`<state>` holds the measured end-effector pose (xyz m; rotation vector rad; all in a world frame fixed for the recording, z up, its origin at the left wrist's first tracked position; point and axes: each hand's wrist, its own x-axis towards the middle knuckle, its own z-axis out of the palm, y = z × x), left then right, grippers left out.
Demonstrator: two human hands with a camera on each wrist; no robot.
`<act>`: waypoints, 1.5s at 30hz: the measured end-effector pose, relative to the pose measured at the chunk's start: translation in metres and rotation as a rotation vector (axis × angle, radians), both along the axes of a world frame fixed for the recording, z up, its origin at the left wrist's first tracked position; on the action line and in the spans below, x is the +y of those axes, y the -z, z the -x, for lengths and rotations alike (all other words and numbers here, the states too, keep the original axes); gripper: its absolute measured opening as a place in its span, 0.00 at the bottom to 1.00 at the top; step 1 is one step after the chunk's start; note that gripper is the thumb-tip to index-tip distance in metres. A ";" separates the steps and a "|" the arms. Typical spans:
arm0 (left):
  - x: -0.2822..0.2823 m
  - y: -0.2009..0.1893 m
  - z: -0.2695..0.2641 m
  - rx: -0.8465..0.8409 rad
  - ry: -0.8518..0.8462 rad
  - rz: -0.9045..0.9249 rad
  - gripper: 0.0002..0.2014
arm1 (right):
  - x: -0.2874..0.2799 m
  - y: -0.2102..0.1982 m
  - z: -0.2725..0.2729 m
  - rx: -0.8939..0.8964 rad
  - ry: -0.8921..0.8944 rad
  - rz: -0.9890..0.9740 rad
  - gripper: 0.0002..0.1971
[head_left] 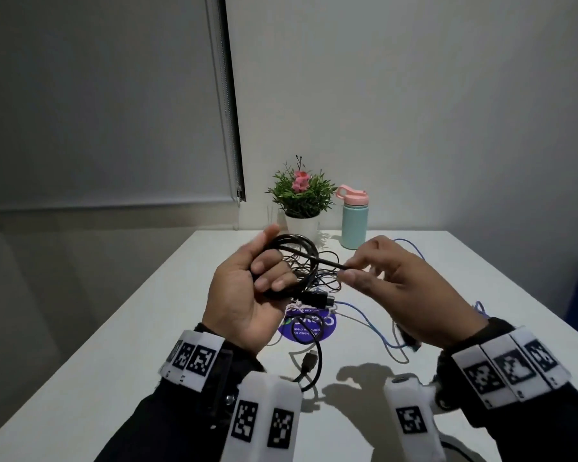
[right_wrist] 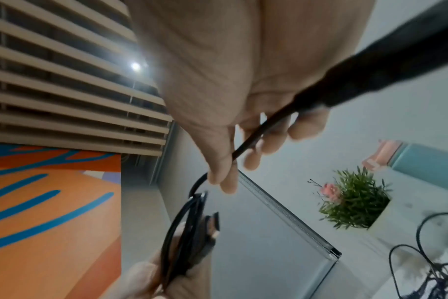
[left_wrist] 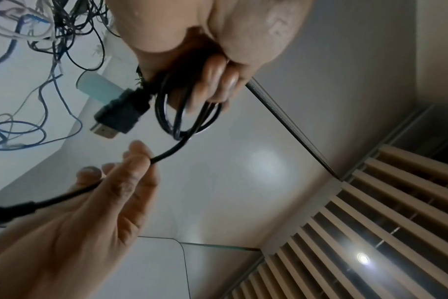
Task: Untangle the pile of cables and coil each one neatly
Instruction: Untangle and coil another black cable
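Holding the black coil (head_left: 291,261) curled in my left hand (head_left: 247,288), I pinch its free end (head_left: 327,263) with my right hand (head_left: 391,281); that end runs rightward across mid-frame.

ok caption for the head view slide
Left hand grips a coiled black cable while right hand pinches its free end above the table.

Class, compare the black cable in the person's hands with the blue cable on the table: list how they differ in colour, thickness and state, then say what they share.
1. The black cable is dark; the blue cable is bright.
2. The black cable looks thicker than the blue cable.
3. The black cable is looped in the left hand, its free run pinched by the right hand; the blue cable sprawls loose on the table, untouched.
Both are flexible leads belonging to the same job.
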<state>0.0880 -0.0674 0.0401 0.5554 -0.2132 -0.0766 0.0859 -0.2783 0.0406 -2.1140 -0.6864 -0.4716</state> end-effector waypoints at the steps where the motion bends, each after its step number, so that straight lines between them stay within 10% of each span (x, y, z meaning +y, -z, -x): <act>1: 0.000 -0.001 0.001 0.004 -0.010 -0.008 0.08 | 0.001 0.001 0.000 -0.011 0.016 0.025 0.07; 5: -0.004 0.002 0.004 0.076 -0.042 -0.014 0.10 | 0.004 0.009 -0.003 0.090 -0.020 0.175 0.15; 12: -0.014 0.003 0.008 0.084 -0.032 0.051 0.12 | 0.022 0.014 -0.005 0.220 -0.207 -0.595 0.11; 19: -0.013 0.000 0.008 -0.060 -0.146 -0.113 0.06 | 0.027 0.015 -0.002 0.051 -0.180 -0.737 0.13; 27: -0.014 0.010 0.004 -0.001 0.093 0.037 0.14 | 0.035 0.014 0.000 0.414 -0.420 -1.153 0.11; 40: -0.017 0.016 -0.004 0.075 -0.093 -0.134 0.11 | 0.037 0.020 -0.001 0.642 -0.569 -1.323 0.11; 45: -0.014 0.016 0.002 0.076 -0.033 -0.203 0.10 | 0.043 0.032 0.001 0.584 -0.454 -0.844 0.12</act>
